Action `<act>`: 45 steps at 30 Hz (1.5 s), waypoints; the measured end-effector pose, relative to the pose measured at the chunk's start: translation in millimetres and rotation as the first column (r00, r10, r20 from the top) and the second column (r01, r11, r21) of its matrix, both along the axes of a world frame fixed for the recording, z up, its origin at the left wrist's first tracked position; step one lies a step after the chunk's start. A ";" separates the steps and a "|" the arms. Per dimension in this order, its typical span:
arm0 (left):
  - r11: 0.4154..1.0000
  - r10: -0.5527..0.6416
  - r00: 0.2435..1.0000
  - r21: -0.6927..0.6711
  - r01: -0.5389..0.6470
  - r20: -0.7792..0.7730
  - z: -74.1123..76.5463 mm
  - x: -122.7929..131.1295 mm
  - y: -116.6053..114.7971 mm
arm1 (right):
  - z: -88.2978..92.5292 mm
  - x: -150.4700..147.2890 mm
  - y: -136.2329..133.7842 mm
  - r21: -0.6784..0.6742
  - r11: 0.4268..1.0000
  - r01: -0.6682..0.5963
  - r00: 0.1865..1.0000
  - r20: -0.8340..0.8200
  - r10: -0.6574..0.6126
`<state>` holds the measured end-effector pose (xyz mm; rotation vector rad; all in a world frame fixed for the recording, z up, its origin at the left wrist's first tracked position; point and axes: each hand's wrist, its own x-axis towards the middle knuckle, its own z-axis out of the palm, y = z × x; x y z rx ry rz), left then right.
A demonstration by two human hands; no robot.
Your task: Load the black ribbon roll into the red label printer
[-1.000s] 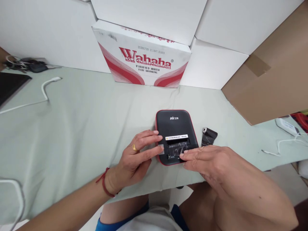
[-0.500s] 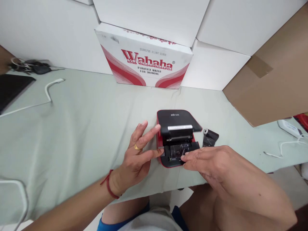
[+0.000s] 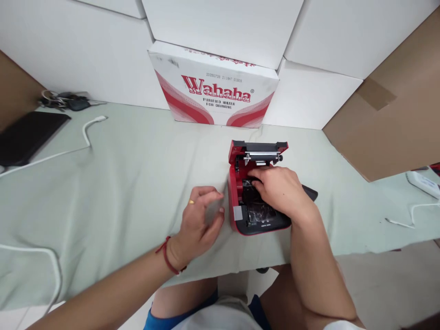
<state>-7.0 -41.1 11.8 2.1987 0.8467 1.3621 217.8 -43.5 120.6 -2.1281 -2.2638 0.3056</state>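
A red and black device (image 3: 233,197) sits on the pale green cloth with its lid (image 3: 259,149) raised. Dark, glossy film (image 3: 259,208) lies in its opening and over the front edge part. My right hand (image 3: 283,188) reaches into the compartment, thumb and fingers at the film's upper end; what the fingertips grip is hidden. Just left of the device, my left hand (image 3: 202,220) hovers with fingers curled and thumb apart, nothing between them. A black piece (image 3: 310,192) shows partly behind my right wrist.
A white and red Wahaha box (image 3: 218,91) stands behind, against large white boxes. A brown carton (image 3: 385,105) is at the right. At the left lie keys (image 3: 77,101), a black flat object (image 3: 32,137) and a white cable (image 3: 85,135); a white device (image 3: 423,184) lies far right.
The device's lid has swung up further. My right hand has moved from the front edge into the compartment. My left hand has let go of the device's left side and drawn back slightly.
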 end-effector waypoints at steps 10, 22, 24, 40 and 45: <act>0.897 -0.173 0.951 -0.440 0.043 -0.258 -5.7 7.2 8.2 | 8.6 -3.4 -3.7 -0.130 0.990 -0.060 0.991 0.107 0.074; 0.911 -0.219 0.921 -0.405 0.075 -0.323 -9.2 5.7 7.5 | 47.4 95.6 -75.9 0.068 0.960 0.272 0.895 -0.385 -0.226; 0.916 -0.221 0.918 -0.392 0.080 -0.329 -10.2 5.5 7.5 | 31.2 102.1 -64.6 -0.087 0.969 0.233 0.910 -0.333 -0.248; 0.935 -0.217 0.924 -0.339 0.104 -0.314 -12.9 5.6 8.5 | -28.6 139.8 -33.3 -0.337 0.861 0.380 0.923 0.086 -0.374; 0.936 -0.201 0.939 -0.338 0.100 -0.278 -10.8 5.6 8.2 | 2.3 136.1 -58.8 -0.344 0.907 0.243 0.959 -0.052 -0.277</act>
